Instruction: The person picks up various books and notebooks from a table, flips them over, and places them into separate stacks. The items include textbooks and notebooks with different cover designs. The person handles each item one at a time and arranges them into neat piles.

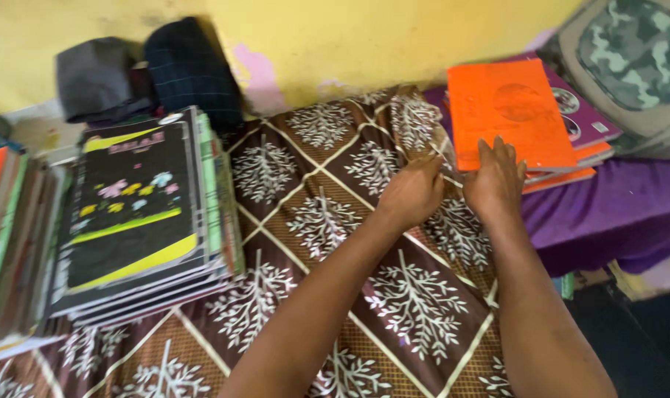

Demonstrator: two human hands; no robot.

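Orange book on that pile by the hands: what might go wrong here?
1. The flat orange book tops an uneven pile of books that juts out below it; a tug by the right hand or left hand might spill it.
2. The tall stack of dark notebooks fans out sideways and might slide.

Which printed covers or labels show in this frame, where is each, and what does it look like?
Black book cover: top of the left stack, rectangular, yellow bands, small coloured flowers.
Orange book cover: top of the right stack, touched by the right hand, plain with a faint embossed circle.
Purple book cover: beneath the orange one, round pictures and a small white label.
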